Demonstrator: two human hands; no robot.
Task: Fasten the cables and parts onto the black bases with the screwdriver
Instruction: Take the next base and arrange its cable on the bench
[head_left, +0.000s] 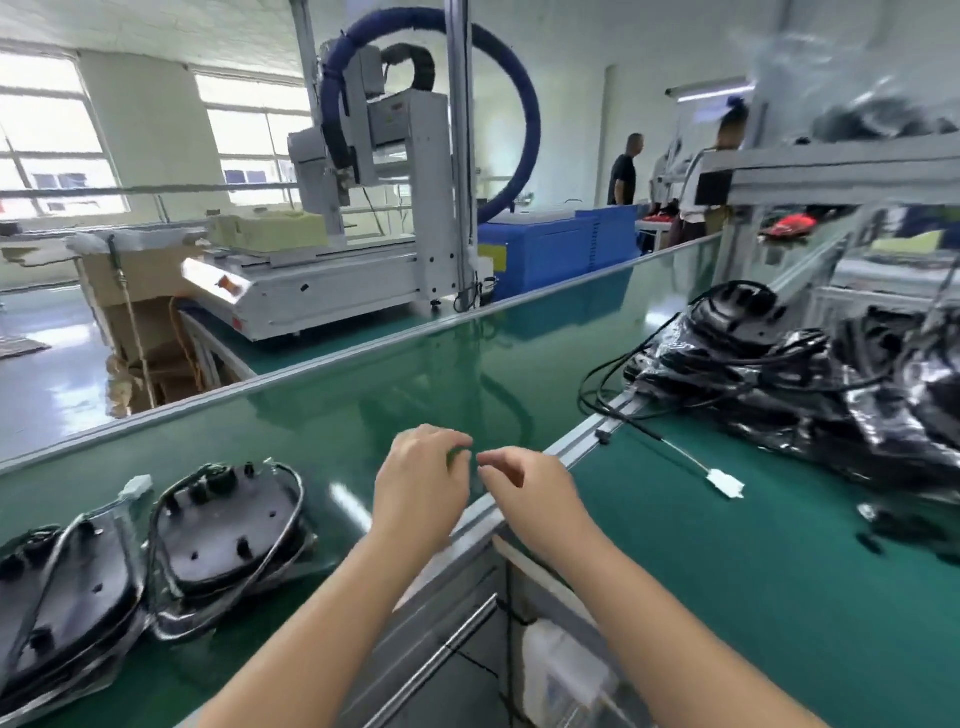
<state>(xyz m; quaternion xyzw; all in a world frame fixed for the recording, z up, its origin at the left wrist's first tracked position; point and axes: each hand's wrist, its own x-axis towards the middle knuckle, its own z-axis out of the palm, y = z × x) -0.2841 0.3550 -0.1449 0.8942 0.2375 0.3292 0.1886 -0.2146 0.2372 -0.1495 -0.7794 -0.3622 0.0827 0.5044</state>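
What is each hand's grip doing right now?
Left hand: fingers curled, anything held cannot be told.
Right hand: fingers curled, nothing visibly held.

Cut off by the lower left edge: flat black plastic base in a clear bag (57, 597), only its right part showing. Beside it, second black oval base with a cable looped round its rim (228, 535), lower rim lost under crumpled film. Blurred at the right: heap of black bagged parts and cables (810, 374), single pieces impossible to separate, running out past the right edge. Fingertips of the left hand (423, 483) and right hand (524, 488) smeared by motion; something small and dark, perhaps green, between them, too blurred to name. Both forearms cropped by the bottom edge. White cable connector (726, 484) soft, no detail readable.
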